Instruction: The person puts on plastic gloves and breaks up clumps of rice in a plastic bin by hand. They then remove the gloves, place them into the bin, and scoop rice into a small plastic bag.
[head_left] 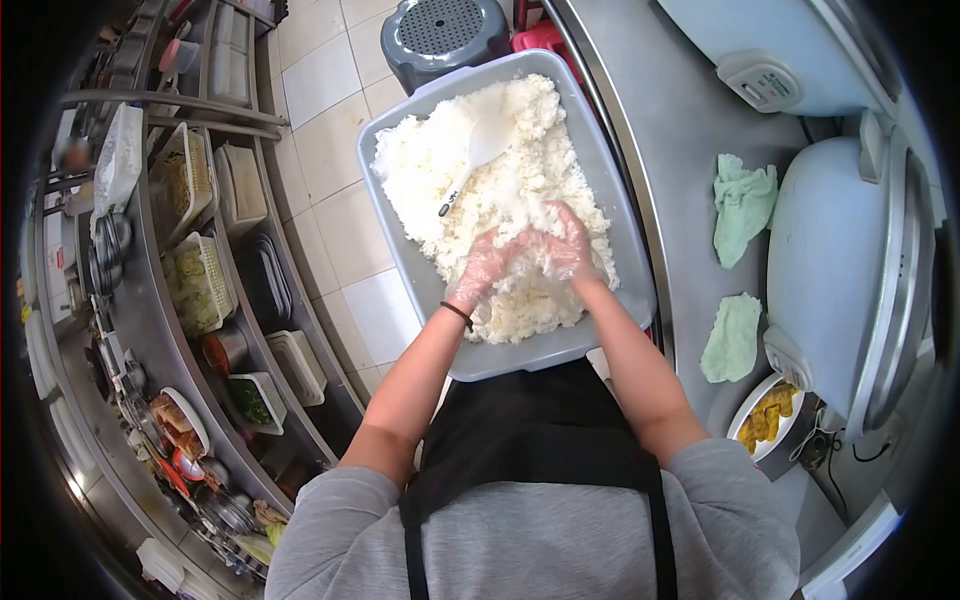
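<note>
A grey plastic tub (630,250) is heaped with cooked white rice (545,150). Both hands wear clear plastic gloves and are sunk in the rice on the near side. My left hand (480,265) curls around rice, with a dark band at its wrist. Close beside it, my right hand (562,240) bends its fingers inward over the same clump, some fingertips hidden by grains. A white rice paddle (490,140) lies on the rice beyond my hands, its handle pointing toward me.
Right of the tub, a steel counter (640,90) carries large rice cookers (840,260), green cloths (742,205) and a bowl of yellow food (768,415). A grey stool (445,40) stands beyond the tub. Shelves on the left hold food baskets (200,285).
</note>
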